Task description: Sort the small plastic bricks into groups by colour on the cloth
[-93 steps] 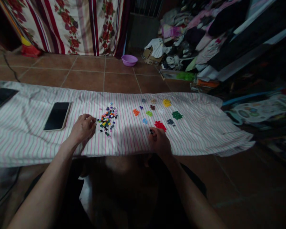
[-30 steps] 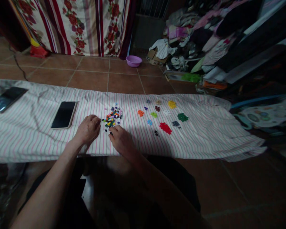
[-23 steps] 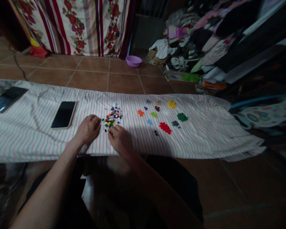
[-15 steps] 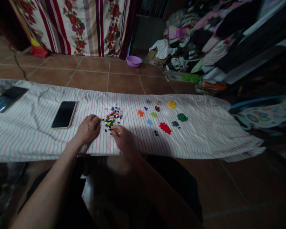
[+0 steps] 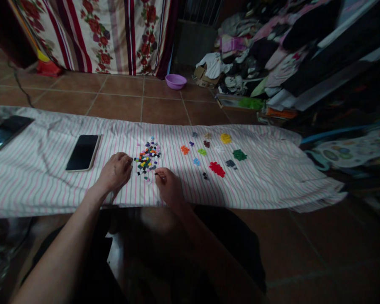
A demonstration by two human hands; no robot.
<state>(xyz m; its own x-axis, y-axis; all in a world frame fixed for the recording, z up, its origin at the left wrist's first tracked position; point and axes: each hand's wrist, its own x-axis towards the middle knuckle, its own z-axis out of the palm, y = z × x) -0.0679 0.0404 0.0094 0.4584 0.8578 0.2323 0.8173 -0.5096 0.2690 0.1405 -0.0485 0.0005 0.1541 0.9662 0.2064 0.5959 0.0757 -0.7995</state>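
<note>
A mixed heap of small coloured pieces [image 5: 148,157] lies on the striped cloth [image 5: 120,131]. Just left of it rests my left hand [image 5: 118,169], fingers curled; whether anything is in them is hidden. My right hand [image 5: 168,185] is at the heap's lower right, thumb and finger pinched on a small dark piece [image 5: 157,173]. Farther right lie sorted clusters: red pieces [image 5: 217,169], dark green pieces [image 5: 240,155], yellow pieces [image 5: 226,138], orange pieces [image 5: 185,150], lime pieces [image 5: 202,152], light blue pieces [image 5: 196,161], grey pieces [image 5: 231,164] and black pieces [image 5: 205,176].
A phone [image 5: 83,153] lies left of my left hand, with another dark device [image 5: 9,131] at the far left. Beyond the cloth, a purple basin [image 5: 176,82] stands on the tiled floor. Clothes [image 5: 213,65] are piled at the back right.
My right hand has moved right, away from the heap's lower edge, with its fingers pinched on a dark piece. My left hand stays beside the heap. The view has shifted slightly.
</note>
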